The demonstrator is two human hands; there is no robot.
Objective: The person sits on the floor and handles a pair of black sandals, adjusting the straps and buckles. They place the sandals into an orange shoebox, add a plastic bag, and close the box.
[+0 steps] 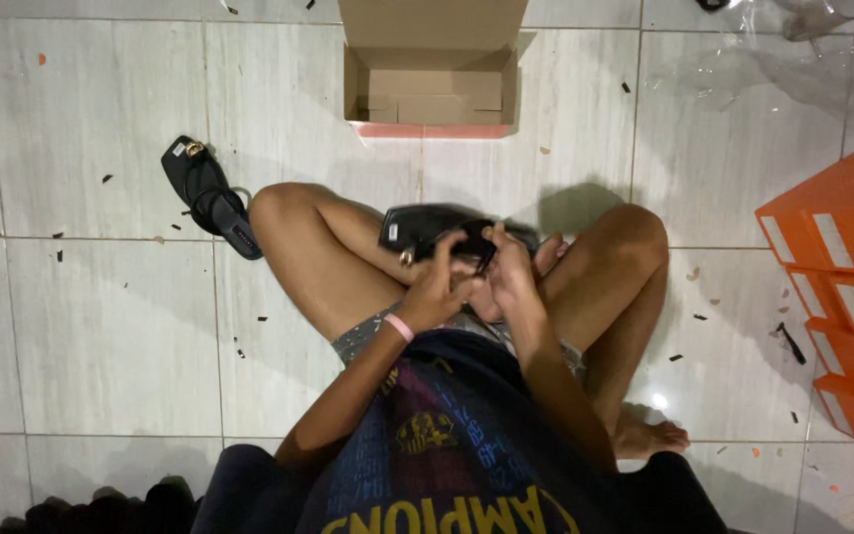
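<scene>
A person is sitting cross-legged on the tiled floor point(101, 326), and both hands are gripping 1 black sandal point(427, 229) held over the lap: the left hand point(439, 287) (a pink band point(399, 327) circling its wrist) is curling its fingers around the sandal's near edge, while the right hand point(508, 269) is closing on its right end. A 2nd black sandal point(212, 198) is lying on the tiles beside the left knee, an open cardboard box point(432, 77) is standing ahead, and orange boxes point(847, 287) are stacking up at the right.
</scene>
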